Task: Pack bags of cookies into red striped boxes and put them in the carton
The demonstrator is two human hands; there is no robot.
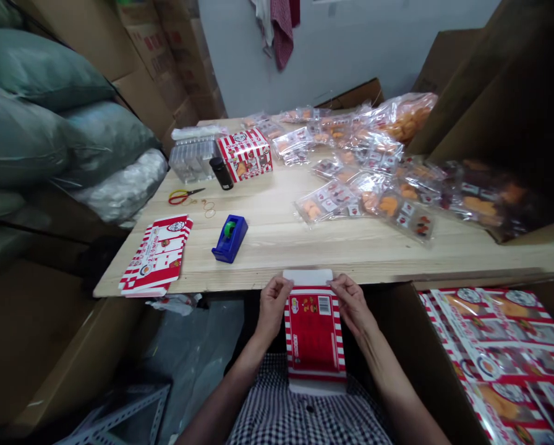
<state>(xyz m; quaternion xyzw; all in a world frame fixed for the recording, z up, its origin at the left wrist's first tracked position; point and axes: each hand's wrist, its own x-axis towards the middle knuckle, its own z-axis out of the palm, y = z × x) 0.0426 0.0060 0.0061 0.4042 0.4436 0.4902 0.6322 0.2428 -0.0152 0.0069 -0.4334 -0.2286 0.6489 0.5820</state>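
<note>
I hold a red and white striped carton (315, 334) over my lap, at the near edge of the wooden table (305, 247). My left hand (273, 306) grips its upper left corner, fingers pinched on the edge. My right hand (351, 304) grips the upper right corner the same way. The carton's white top flap (307, 277) stands open against the table edge, and a second white flap shows at the bottom.
A blue tape dispenser (229, 238), a stack of flat striped cartons (156, 254), scissors (184, 196), a black cylinder (221, 173), an assembled striped box (245, 154) and several clear snack packets (365, 179) lie on the table. A box of filled cartons (504, 358) sits at my right.
</note>
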